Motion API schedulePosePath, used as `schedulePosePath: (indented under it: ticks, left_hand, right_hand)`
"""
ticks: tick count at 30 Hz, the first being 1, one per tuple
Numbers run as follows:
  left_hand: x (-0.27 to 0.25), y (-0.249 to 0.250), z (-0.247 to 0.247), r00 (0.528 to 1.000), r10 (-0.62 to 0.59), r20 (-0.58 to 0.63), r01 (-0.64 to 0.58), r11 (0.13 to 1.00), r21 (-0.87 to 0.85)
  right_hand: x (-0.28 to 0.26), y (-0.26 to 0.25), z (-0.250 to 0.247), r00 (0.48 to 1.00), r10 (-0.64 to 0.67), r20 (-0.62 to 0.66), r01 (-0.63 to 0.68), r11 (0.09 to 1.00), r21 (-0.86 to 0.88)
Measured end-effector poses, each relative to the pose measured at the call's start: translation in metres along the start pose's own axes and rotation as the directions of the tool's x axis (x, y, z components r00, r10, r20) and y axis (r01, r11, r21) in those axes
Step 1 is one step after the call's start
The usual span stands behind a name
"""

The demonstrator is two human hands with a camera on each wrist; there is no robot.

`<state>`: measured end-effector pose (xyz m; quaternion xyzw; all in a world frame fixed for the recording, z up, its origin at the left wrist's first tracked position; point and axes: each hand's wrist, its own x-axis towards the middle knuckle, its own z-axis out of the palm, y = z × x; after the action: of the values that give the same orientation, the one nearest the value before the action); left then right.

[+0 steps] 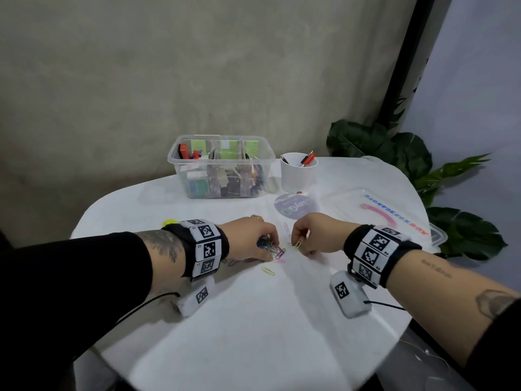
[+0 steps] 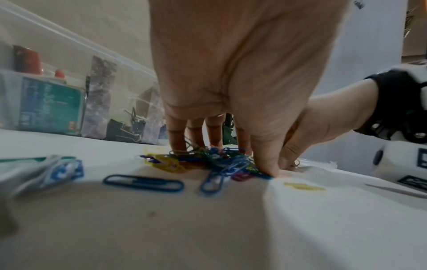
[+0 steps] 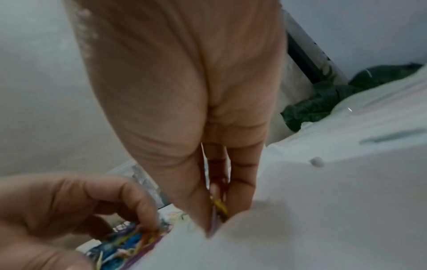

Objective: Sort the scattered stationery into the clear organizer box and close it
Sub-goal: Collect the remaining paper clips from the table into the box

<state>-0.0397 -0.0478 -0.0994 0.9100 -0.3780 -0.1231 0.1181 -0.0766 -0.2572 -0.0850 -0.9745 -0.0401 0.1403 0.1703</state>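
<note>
A heap of coloured paper clips (image 1: pixel 277 251) (image 2: pixel 217 159) lies on the white table (image 1: pixel 253 320). My left hand (image 1: pixel 266 251) (image 2: pixel 219 151) curls its fingers and thumb down around that heap. Just to its right, my right hand (image 1: pixel 298 246) (image 3: pixel 217 210) pinches a yellow paper clip (image 1: pixel 298 244) (image 3: pixel 220 205) against the tabletop. Loose clips lie around: a yellow one (image 1: pixel 267 270), a pink one (image 1: pixel 280 261), a blue one (image 2: pixel 143 182). The clear organizer box (image 1: pixel 221 170) (image 2: pixel 69 102) stands open at the back with stationery in its compartments. Its clear lid (image 1: pixel 375 210) lies flat at the right.
A white cup (image 1: pixel 298 173) with pens stands right of the box, with a round purple sticker (image 1: pixel 294 208) in front of it. A blurred blue and white item (image 2: pixel 62 169) lies left of my left hand. Green plant leaves (image 1: pixel 465 235) stand past the table's right edge.
</note>
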Motion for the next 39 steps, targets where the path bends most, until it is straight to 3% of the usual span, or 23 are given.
schedulePosePath:
  ticks: [2, 6, 9, 12, 14, 16, 17, 21, 25, 30, 34, 39]
  left_hand:
    - [-0.002, -0.002, -0.004, 0.999, -0.006, -0.038, 0.006, 1.0, -0.006]
    - [-0.009, -0.01, -0.016, 0.989, -0.087, -0.12, 0.067, 0.985, -0.162]
    - [-0.021, -0.017, -0.032, 0.978, -0.17, -0.122, 0.141, 0.966, -0.216]
    - [-0.037, -0.026, -0.049, 0.941, -0.339, 0.013, 0.338, 0.941, 0.033]
    - [-0.046, -0.031, -0.05, 0.865, -0.479, 0.15, 0.46, 0.876, 0.143]
    - [-0.049, -0.034, -0.04, 0.813, -0.524, 0.253, 0.53, 0.846, 0.05]
    - [-0.048, -0.033, -0.034, 0.813, -0.515, 0.271, 0.542, 0.84, -0.03]
    - [-0.04, -0.023, -0.022, 0.88, -0.451, 0.149, 0.473, 0.862, -0.183]
    - [-0.029, -0.018, -0.017, 0.896, -0.428, 0.121, 0.443, 0.837, -0.322]
    - [-0.021, -0.02, -0.029, 0.899, -0.416, 0.14, 0.405, 0.665, -0.627]
    - [-0.008, -0.03, -0.063, 0.896, -0.427, 0.123, 0.379, 0.59, -0.713]
    - [0.013, -0.041, -0.119, 0.886, -0.461, 0.053, 0.289, 0.457, -0.842]
  right_hand:
    - [0.004, -0.006, -0.003, 1.0, 0.004, -0.03, -0.003, 0.999, 0.035]
    - [0.013, -0.035, -0.01, 0.99, -0.053, -0.129, 0.087, 0.958, 0.274]
    - [0.014, -0.055, -0.013, 0.993, -0.066, -0.095, 0.094, 0.942, 0.324]
    - [0.017, -0.06, -0.012, 1.0, 0.003, 0.027, -0.009, 0.976, 0.217]
    - [0.019, -0.063, -0.006, 0.991, 0.047, 0.129, -0.068, 0.985, 0.161]
    - [0.024, -0.066, 0.003, 0.982, 0.064, 0.176, -0.092, 0.984, 0.151]
    - [0.025, -0.071, 0.006, 0.981, 0.057, 0.183, -0.086, 0.984, 0.156]
    - [0.026, -0.094, 0.015, 0.976, -0.001, 0.216, -0.038, 0.984, 0.174]
    - [0.035, -0.099, 0.023, 0.993, 0.007, 0.12, -0.042, 0.955, 0.294]
    - [0.042, -0.096, 0.011, 0.998, 0.02, 0.051, -0.048, 0.778, 0.626]
    - [0.054, -0.101, -0.015, 1.0, -0.005, 0.006, -0.001, 0.654, 0.756]
    - [0.081, -0.126, -0.056, 0.986, 0.023, -0.168, 0.136, 0.489, 0.861]
